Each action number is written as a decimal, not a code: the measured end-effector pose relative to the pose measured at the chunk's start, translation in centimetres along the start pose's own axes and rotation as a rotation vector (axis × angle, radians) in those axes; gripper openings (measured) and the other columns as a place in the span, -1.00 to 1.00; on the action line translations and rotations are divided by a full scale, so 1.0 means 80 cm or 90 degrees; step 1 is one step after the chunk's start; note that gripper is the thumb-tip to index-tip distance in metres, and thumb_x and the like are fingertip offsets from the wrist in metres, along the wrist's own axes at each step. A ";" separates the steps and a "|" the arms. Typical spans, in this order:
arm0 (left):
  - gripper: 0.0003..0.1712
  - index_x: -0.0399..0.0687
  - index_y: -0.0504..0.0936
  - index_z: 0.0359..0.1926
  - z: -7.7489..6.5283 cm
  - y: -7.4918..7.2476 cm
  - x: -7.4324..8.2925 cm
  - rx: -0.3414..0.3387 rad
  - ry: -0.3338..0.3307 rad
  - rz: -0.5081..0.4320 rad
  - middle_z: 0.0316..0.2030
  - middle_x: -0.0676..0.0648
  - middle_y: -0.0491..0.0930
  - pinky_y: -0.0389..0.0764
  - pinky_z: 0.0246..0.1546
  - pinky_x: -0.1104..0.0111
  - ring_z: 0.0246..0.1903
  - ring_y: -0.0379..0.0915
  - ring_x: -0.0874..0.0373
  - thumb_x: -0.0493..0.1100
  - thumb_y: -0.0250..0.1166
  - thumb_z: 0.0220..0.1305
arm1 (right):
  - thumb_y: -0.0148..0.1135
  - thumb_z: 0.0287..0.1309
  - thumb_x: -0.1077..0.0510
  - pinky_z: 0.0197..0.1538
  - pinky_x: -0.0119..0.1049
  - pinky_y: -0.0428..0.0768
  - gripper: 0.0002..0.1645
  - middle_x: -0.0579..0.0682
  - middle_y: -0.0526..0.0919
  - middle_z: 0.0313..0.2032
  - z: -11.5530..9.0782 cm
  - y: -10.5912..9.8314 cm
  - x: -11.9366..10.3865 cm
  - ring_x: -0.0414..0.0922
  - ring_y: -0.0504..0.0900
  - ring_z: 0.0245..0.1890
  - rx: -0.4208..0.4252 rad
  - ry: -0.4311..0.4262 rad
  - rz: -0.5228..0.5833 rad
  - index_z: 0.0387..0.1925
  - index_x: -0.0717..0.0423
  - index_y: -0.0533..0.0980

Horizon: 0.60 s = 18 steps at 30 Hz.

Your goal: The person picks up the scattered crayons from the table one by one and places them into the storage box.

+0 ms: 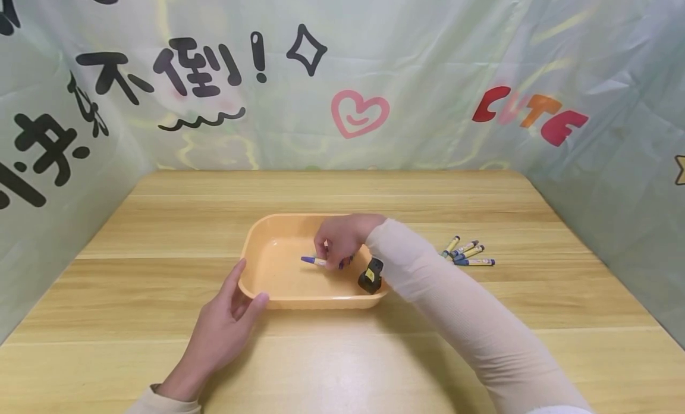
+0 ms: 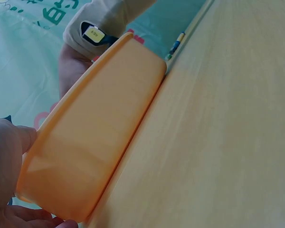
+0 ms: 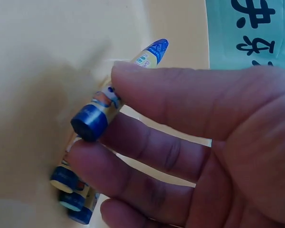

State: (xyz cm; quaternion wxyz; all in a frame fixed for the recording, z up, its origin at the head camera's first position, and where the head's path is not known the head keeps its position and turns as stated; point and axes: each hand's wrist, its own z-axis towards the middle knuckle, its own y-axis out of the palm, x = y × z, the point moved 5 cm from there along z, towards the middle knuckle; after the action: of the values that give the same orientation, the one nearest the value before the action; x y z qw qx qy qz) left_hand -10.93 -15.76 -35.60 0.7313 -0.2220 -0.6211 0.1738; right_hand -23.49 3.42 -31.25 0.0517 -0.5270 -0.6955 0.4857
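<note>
An orange plastic tray [image 1: 321,303] sits on the table. My left hand [image 1: 220,331] holds its near left corner, thumb at the front rim and fingers along the left side. Inside the tray, my right hand [image 1: 343,238] pinches a blue crayon [image 3: 154,53] between thumb and fingers. The crayon's pointed tip faces left in the head view. Beneath that hand, other blue-ended crayons [image 3: 65,179] lie together on the tray floor, partly covered by the fingers.
Several more crayons [image 1: 478,262] lie in a loose bunch on the wooden table [image 1: 535,301], right of the tray. A black wrist camera [image 1: 369,278] on the right wrist hangs over the tray's right end. Printed cloth [image 1: 428,63] encloses the table's back and sides.
</note>
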 end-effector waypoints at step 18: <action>-0.09 -0.10 -0.12 0.53 0.000 0.000 -0.001 -0.003 0.002 0.001 0.38 -0.30 0.16 0.47 0.12 0.27 0.22 0.34 -0.16 0.08 0.17 0.41 | 0.38 0.12 0.23 -0.36 -0.48 0.45 -0.83 -0.18 0.54 -0.50 0.007 0.005 0.004 -0.28 0.47 -0.53 0.004 -0.019 -0.117 -0.50 0.00 0.55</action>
State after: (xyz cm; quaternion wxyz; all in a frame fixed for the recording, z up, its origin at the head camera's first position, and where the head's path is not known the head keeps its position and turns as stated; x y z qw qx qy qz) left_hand -10.93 -15.81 -35.67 0.7316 -0.2245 -0.6201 0.1727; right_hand -23.67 3.29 -32.00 0.0875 -0.4534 -0.7401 0.4889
